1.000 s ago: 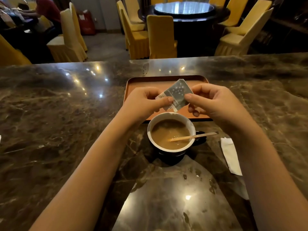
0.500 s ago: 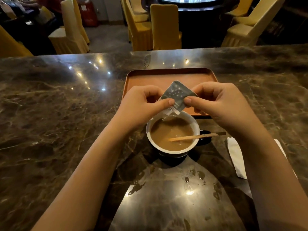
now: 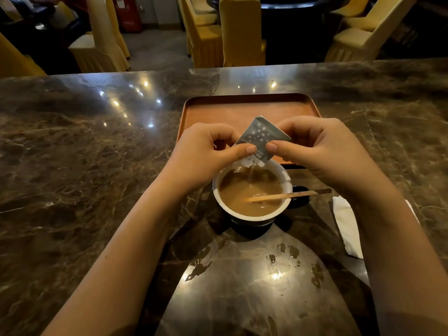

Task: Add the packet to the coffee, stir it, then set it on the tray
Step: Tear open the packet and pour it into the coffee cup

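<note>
Pinching the packet (image 3: 263, 139) between both thumbs and forefingers at frame centre, left hand (image 3: 206, 154) and right hand (image 3: 322, 151) hold it tilted, torn corner down over the cup (image 3: 252, 190), likely to squeeze its contents into the coffee. A stick (image 3: 288, 195) lies across the rim, ready for stirring; the tray (image 3: 242, 110) waits just behind, a napkin (image 3: 346, 226) at right. Against half a second ago, the packet's mouth sits lower and a thin pour now seems to reach the rippled coffee.
</note>
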The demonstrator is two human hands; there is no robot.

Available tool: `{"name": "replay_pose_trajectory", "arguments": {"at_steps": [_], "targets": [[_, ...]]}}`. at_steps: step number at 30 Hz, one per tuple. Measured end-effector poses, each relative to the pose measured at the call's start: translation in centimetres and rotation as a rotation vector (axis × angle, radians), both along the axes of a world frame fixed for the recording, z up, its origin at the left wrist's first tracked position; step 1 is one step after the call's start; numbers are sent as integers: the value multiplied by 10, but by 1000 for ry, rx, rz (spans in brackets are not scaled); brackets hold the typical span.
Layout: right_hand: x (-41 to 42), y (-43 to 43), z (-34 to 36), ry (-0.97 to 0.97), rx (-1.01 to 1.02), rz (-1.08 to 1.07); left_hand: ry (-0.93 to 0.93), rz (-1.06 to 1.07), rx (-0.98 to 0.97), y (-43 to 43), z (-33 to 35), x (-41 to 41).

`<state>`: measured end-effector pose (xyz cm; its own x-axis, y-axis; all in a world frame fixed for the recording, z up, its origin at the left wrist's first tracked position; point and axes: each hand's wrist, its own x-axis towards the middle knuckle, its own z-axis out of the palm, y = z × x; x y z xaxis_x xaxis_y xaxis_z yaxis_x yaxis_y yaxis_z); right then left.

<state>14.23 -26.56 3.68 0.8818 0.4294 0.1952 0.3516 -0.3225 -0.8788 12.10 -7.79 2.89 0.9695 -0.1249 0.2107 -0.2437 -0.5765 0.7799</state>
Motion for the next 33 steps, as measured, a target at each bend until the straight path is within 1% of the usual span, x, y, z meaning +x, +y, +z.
{"name": "replay_pose_trajectory", "arguments": {"at_steps": [4,9,16,24,33], "targets": [[2,2,-3,-37,-38,-31,-8,7,45,-1,-2,0],[2,4,-5,-101,-106,-41,-10,-2,56,-2,-3,-1],[3,2,-6,-69,-102,-42,3,-13,63,-1,-5,1],[3,3,-7,-109,-129,-54,-8,3,63,-3,-5,1],[2,1,-7,-88,-143,-39,-4,-8,73,-4,-6,1]]}}
